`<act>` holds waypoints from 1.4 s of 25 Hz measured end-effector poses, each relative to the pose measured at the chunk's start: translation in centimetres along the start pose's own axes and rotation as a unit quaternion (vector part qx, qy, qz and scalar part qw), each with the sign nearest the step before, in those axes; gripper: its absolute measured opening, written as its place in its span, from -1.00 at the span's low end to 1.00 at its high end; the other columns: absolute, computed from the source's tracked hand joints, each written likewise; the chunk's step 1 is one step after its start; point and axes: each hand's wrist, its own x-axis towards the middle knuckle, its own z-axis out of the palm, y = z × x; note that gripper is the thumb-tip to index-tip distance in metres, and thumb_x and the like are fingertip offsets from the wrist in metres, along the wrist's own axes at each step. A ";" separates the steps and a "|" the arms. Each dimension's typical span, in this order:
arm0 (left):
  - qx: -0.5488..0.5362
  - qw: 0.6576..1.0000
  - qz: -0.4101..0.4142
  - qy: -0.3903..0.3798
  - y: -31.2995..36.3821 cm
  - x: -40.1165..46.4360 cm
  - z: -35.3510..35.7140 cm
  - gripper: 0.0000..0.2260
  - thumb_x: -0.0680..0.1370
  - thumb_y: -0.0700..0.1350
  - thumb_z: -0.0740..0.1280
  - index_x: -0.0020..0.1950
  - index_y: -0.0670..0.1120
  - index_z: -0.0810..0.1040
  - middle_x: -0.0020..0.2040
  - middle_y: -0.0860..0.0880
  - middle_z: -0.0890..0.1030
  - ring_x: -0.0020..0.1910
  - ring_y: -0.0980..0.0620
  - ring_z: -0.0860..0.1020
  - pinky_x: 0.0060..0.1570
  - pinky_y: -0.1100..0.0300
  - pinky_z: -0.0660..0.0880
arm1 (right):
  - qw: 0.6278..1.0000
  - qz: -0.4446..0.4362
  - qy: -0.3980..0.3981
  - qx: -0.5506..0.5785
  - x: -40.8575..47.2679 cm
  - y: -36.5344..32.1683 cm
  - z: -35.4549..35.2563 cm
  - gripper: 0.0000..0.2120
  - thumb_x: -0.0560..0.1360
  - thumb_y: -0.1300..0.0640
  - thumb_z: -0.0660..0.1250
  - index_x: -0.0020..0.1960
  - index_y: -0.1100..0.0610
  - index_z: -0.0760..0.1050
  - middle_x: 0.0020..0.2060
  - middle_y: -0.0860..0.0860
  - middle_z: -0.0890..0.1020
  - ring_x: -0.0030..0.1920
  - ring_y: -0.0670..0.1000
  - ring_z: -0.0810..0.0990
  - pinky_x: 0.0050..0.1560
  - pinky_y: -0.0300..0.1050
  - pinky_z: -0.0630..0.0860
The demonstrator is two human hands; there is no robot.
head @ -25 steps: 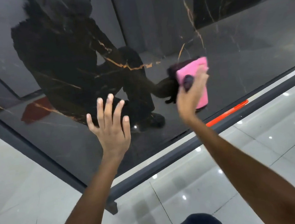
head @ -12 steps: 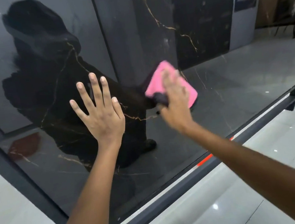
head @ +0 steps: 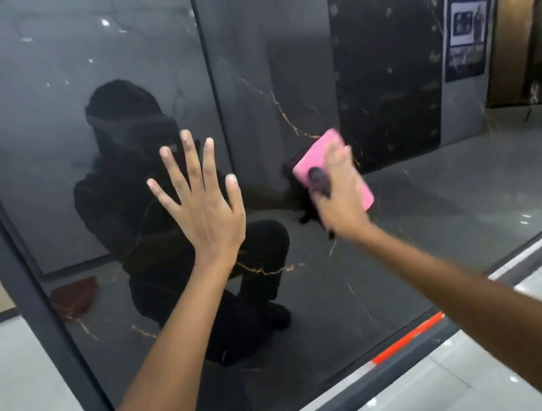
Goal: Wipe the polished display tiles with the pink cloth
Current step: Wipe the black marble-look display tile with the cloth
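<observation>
On glossy black display tile [head: 309,303], gold veins, dark frame [head: 25,269] at left edge: right hand [head: 340,193] presses pink cloth [head: 324,151] flat against tile, fingers over cloth, thumb on near edge. Left hand [head: 205,206] raised beside it, fingers spread straight, holding nothing; contact with tile unclear.

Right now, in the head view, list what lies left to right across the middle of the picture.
Dark frame post → left hand, fingers spread on the black tile → pink cloth under the right hand → blue poster → wooden panel.
</observation>
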 end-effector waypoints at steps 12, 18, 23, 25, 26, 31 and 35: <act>0.159 0.987 0.013 -0.005 -1.1 2.1 2.5 -0.49 0.66 -0.01 0.00 0.61 0.01 -0.01 0.61 -0.01 -0.02 0.58 -0.12 -0.09 0.45 -0.21 -0.27 | 0.944 -0.330 0.019 -0.024 6.4 -0.1 -1.4 -0.30 0.32 0.28 0.32 0.45 0.29 0.29 0.40 0.23 0.37 0.40 0.19 0.29 0.39 0.11 0.21; 0.133 0.988 -0.063 0.053 1.3 5.9 1.3 -0.59 0.59 -0.07 0.13 0.44 -0.10 0.35 0.52 -0.07 0.27 0.53 -0.11 0.12 0.47 -0.21 -0.05 | 0.910 -0.400 0.106 -0.028 17.0 1.9 -6.2 -0.39 0.41 0.18 0.22 0.46 0.27 0.30 0.44 0.21 0.34 0.47 0.20 0.25 0.47 0.02 0.13; 0.192 0.971 -0.129 0.059 2.7 9.1 2.6 -0.48 0.64 -0.07 0.05 0.60 -0.07 0.05 0.61 -0.04 -0.01 0.58 -0.16 -0.07 0.48 -0.26 -0.12 | 0.965 -0.095 0.213 0.118 19.5 -1.2 -7.9 -0.32 0.37 0.20 0.33 0.47 0.24 0.28 0.44 0.18 0.34 0.45 0.19 0.28 0.41 -0.02 0.13; 0.201 0.969 -0.135 0.053 2.5 8.7 2.9 -0.48 0.64 -0.07 0.04 0.61 -0.07 0.03 0.61 -0.05 -0.01 0.58 -0.16 -0.07 0.48 -0.26 -0.12 | 0.904 -0.421 0.077 -0.014 15.8 -3.0 -5.1 -0.27 0.33 0.22 0.37 0.48 0.22 0.28 0.46 0.17 0.32 0.48 0.14 0.24 0.47 -0.02 -0.01; 0.201 0.969 -0.136 0.051 2.6 8.7 2.8 -0.48 0.65 -0.05 0.03 0.60 -0.08 0.03 0.61 -0.05 -0.01 0.58 -0.17 -0.07 0.48 -0.27 -0.11 | 0.827 -0.552 -0.001 -0.110 14.8 -3.1 -4.7 -0.25 0.34 0.20 0.36 0.50 0.19 0.24 0.49 0.13 0.28 0.50 0.10 0.19 0.49 -0.02 -0.07; 0.240 0.971 -0.007 -0.015 2.2 8.9 2.4 -0.47 0.64 0.10 -0.05 0.60 0.00 0.04 0.61 -0.09 0.00 0.57 -0.19 -0.07 0.45 -0.27 -0.14 | 0.915 -0.383 0.123 -0.022 22.9 -1.6 -9.4 -0.32 0.39 0.19 0.38 0.48 0.20 0.28 0.46 0.15 0.32 0.49 0.14 0.24 0.45 0.01 0.14; 0.200 0.979 -0.006 0.022 2.9 12.1 1.2 -0.54 0.60 0.10 0.06 0.45 -0.06 0.30 0.47 -0.11 0.25 0.48 -0.19 0.15 0.41 -0.31 0.02 | 0.964 -0.038 0.224 0.136 23.0 -6.1 -10.3 -0.30 0.42 0.18 0.34 0.51 0.24 0.21 0.50 0.15 0.24 0.52 0.14 0.15 0.44 0.01 0.08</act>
